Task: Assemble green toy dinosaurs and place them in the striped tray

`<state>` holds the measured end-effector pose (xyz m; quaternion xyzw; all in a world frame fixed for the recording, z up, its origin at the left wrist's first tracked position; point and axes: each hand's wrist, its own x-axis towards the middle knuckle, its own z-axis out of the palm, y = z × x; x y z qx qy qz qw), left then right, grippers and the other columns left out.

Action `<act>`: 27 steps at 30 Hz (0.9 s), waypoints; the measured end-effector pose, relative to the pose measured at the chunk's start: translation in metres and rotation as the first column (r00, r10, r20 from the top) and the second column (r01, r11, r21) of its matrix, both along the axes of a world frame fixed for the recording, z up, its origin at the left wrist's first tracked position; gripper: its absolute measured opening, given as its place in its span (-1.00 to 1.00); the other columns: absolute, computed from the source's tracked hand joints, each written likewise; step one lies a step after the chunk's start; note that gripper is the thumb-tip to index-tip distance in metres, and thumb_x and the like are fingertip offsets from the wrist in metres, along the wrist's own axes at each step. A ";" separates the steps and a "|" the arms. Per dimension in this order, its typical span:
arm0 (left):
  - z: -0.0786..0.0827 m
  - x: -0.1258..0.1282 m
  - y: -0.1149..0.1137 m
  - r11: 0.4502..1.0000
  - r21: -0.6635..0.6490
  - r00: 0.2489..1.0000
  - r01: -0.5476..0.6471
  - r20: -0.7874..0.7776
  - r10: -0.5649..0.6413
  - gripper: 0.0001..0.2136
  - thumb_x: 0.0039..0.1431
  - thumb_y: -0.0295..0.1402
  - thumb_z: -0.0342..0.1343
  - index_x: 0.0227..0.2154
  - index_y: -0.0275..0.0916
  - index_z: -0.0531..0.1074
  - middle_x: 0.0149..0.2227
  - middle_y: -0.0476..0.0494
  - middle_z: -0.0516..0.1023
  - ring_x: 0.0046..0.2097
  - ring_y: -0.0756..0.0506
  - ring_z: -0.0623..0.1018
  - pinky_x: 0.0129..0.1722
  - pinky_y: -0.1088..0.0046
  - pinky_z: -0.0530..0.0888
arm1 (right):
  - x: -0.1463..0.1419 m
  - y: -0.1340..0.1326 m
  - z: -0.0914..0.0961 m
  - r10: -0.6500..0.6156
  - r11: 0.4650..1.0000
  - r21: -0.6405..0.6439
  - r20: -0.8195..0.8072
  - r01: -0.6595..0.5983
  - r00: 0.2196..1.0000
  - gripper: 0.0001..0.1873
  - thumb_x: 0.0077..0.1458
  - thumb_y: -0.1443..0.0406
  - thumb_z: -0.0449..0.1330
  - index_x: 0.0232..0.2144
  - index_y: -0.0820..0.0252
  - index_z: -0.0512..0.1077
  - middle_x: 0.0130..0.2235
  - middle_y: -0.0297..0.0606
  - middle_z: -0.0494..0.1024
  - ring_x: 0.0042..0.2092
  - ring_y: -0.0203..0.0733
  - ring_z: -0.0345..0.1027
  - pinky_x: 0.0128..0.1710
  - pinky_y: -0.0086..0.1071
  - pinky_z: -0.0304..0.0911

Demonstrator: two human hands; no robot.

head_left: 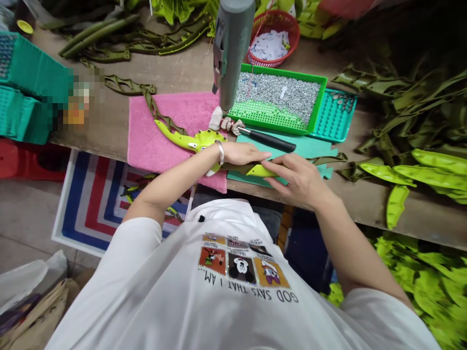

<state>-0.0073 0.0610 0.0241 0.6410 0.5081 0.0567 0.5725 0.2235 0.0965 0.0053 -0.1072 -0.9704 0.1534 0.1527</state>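
Note:
A plastic toy in yellow-green and olive (pixel 206 140) lies across a pink towel (pixel 164 109) and a turquoise mat (pixel 250 138). Its frilled middle shows left of my left hand (pixel 243 153), which grips its olive part from above, fingers together and partly hidden. My right hand (pixel 301 177) pinches a yellow-green plastic shell piece (pixel 260 170) against that olive part, close to my left fingertips. Just beyond my hands lies a black-handled screwdriver-like tool (pixel 272 141) with cloth wrapped near its shaft. Above it hangs a grey power screwdriver (pixel 235 53), touched by neither hand.
A green tray of small screws (pixel 310 127) stands behind the mat, beside a teal tray (pixel 337 114). Farther back is a red basket (pixel 295 36). Olive parts (pixel 386 121) and yellow-green shells (pixel 438 165) pile up on the right. Teal baskets (pixel 36 73) stand left.

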 end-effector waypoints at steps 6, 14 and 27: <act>0.001 0.001 0.000 0.999 -0.026 0.999 -0.029 -0.042 0.027 -0.45 0.38 -0.07 -0.24 -0.26 -0.36 0.58 -0.23 -0.15 0.58 -0.20 -0.07 0.41 -0.18 0.53 0.32 | -0.003 0.005 0.005 0.007 0.998 -0.063 0.059 -0.003 0.998 -0.64 0.25 0.21 0.13 0.04 0.14 0.48 -0.16 -0.08 0.51 -0.23 -0.06 0.31 -0.19 -0.15 0.29; 0.003 0.000 0.000 1.000 -0.006 0.997 -0.008 -0.079 0.007 -0.44 0.39 -0.01 -0.28 -0.42 -0.30 0.48 -0.41 -0.11 0.44 -0.32 -0.06 0.32 -0.32 0.48 0.26 | -0.005 0.001 0.005 -0.009 0.998 -0.055 0.118 0.015 0.993 -0.60 0.23 0.21 0.13 0.10 0.12 0.45 -0.16 -0.07 0.45 -0.17 0.01 0.25 -0.13 -0.08 0.26; 0.007 0.002 -0.001 0.998 -0.014 0.993 -0.053 -0.104 0.051 -0.47 0.40 -0.02 -0.26 -0.56 -0.24 0.33 -0.53 -0.06 0.27 -0.36 -0.07 0.27 -0.32 0.38 0.20 | -0.005 -0.006 -0.004 -0.112 0.991 -0.060 0.079 0.117 0.991 -0.57 0.20 0.16 0.20 0.10 0.06 0.49 -0.21 -0.10 0.44 -0.17 0.02 0.22 -0.19 -0.10 0.18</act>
